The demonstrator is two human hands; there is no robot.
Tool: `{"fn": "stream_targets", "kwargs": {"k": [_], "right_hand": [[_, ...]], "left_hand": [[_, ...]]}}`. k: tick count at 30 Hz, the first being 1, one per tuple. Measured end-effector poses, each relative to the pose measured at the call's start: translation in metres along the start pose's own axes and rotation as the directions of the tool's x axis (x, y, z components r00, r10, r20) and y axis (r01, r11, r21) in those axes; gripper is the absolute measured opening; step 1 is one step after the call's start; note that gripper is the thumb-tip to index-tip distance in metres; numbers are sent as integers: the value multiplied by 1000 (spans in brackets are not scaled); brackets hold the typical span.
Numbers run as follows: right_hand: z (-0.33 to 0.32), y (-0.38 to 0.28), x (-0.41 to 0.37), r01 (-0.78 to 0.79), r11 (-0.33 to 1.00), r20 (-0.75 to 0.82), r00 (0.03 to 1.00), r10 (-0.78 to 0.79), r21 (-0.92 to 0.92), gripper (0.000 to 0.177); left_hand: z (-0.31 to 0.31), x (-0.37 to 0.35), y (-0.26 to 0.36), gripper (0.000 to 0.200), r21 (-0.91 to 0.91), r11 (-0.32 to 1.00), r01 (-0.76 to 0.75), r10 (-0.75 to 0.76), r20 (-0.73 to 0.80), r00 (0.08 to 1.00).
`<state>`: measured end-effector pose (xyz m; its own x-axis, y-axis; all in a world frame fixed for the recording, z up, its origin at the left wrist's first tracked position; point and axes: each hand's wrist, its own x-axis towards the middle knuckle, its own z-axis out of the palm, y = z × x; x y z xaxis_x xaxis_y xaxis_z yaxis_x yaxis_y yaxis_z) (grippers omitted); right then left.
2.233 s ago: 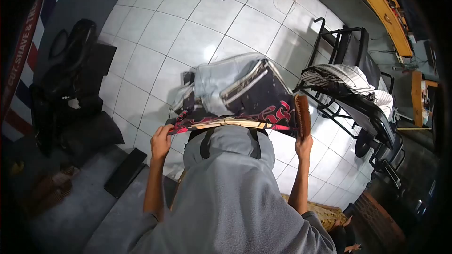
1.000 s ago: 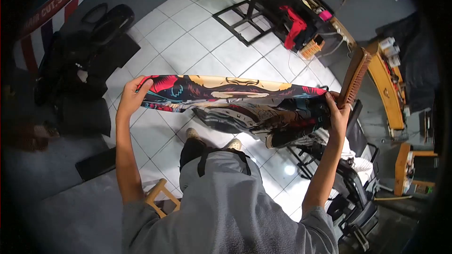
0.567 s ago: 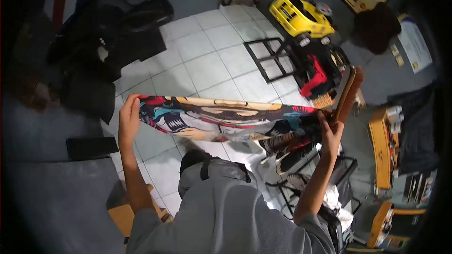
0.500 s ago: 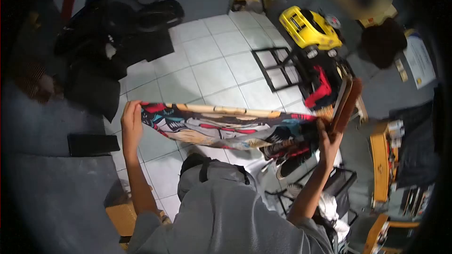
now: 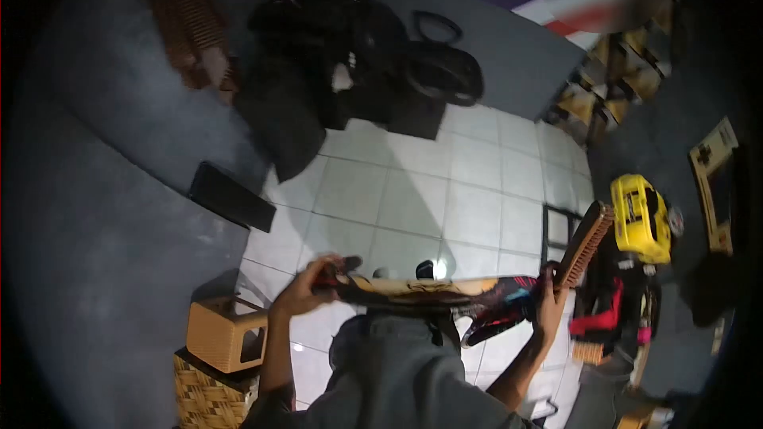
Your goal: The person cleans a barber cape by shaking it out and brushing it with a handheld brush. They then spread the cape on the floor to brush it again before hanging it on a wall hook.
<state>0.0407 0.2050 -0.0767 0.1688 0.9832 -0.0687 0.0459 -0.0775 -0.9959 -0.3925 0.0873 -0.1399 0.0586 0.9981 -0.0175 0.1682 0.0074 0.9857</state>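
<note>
I hold a colourful printed cloth [image 5: 429,292] stretched flat between both hands, just in front of my grey top. My left hand [image 5: 306,290] grips its left end. My right hand [image 5: 550,302] grips the right end together with a brown wooden brush [image 5: 586,245], which sticks up and to the right, bristles facing away. Part of the cloth hangs down in red and black folds below my right hand.
White floor tiles [image 5: 413,199] lie ahead. A black barber chair [image 5: 334,56] stands at the back. A yellow toy car [image 5: 640,218] is at the right, with red fabric [image 5: 600,314] below it. An orange box [image 5: 226,334] on a woven stand [image 5: 208,397] sits at lower left.
The view has swung round to the left and the barber chair is now ahead. My hands have come lower and closer to my body, and the cloth is seen edge-on.
</note>
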Motion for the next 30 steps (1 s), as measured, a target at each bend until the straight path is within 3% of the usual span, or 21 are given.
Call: {"fn": "stream_targets", "kwargs": {"k": [2, 3, 4, 5, 6, 8, 9, 10, 11, 12, 14, 15, 16, 17, 20, 22, 24, 25, 28, 29, 30], "right_hand": [[27, -9, 29, -85, 995, 161, 983, 92, -48, 19], [46, 3, 45, 133, 967, 189, 978, -91, -219, 26], [55, 5, 64, 229, 952, 364, 920, -144, -201, 34], [76, -7, 77, 182, 955, 464, 884, -53, -236, 40], [86, -17, 89, 140, 950, 554, 831, 41, -281, 46], [114, -2, 131, 32, 936, 619, 757, 206, -351, 56], [130, 4, 154, 123, 942, 664, 737, 124, -312, 62], [142, 7, 182, 119, 879, 697, 661, 277, -462, 63], [153, 24, 212, 105, 807, 686, 596, 417, -582, 61], [170, 36, 244, 112, 714, 650, 530, 545, -691, 59], [208, 2, 284, 285, 491, 554, 593, 585, -823, 48], [214, 28, 317, 256, 691, 674, 594, 440, -676, 38], [225, 54, 351, 212, 849, 755, 591, 284, -485, 27], [254, 10, 367, 396, 759, 818, 487, 305, -518, 29], [324, -9, 413, 226, 913, 842, 505, 190, -341, 32], [378, -41, 432, 175, 964, 888, 448, 101, -198, 32], [426, -45, 461, 163, 978, 930, 362, 63, -129, 35], [450, -46, 468, 102, 992, 918, 395, 25, -71, 32], [528, -46, 465, -80, 987, 852, 517, -79, 140, 24], [547, -55, 476, 17, 999, 954, 296, -42, 39, 28], [568, -62, 483, -55, 998, 994, 104, 24, -18, 29]], "left_hand": [[-7, 11, 10, 73, 86, 978, 189, -203, 197, 959], [-9, 21, -1, 59, 160, 973, 168, -205, 248, 947], [-10, 27, -19, 35, 209, 969, 132, -180, 228, 957], [-21, 45, -23, 27, 450, 876, 177, -341, 315, 886], [-20, 53, -23, 27, 526, 807, 268, -447, 247, 860], [-35, 78, -18, 24, 363, 870, 333, -389, 89, 917], [-40, 91, -28, 25, 277, 877, 393, -402, -26, 915], [-48, 104, -42, 27, 180, 882, 436, -417, -138, 899], [-58, 120, -49, 33, 366, 914, 173, -89, -234, 968], [-67, 136, -43, 32, 257, 925, 279, -186, -333, 924], [-82, 169, -28, 29, -9, 904, 428, -377, -491, 785], [-91, 186, -34, 28, -206, 925, 320, -380, -462, 802], [-99, 209, -37, 26, -147, 951, 273, -308, -549, 777], [-103, 230, -36, 24, -86, 967, 239, -239, -628, 740], [-129, 281, 35, 30, -37, 963, 266, -228, -633, 739], [-152, 300, 35, 34, 181, 961, 207, -38, -656, 754], [-166, 311, 44, 39, -31, 978, 209, -176, -668, 723], [-173, 317, 51, 42, -136, 971, 198, -238, -659, 714], [-201, 328, 47, 41, -25, 962, 271, -222, -648, 728], [-210, 334, 46, 37, 27, 963, 269, -181, -676, 715], [-224, 338, 25, 33, 85, 939, 334, -209, -631, 747]]}}
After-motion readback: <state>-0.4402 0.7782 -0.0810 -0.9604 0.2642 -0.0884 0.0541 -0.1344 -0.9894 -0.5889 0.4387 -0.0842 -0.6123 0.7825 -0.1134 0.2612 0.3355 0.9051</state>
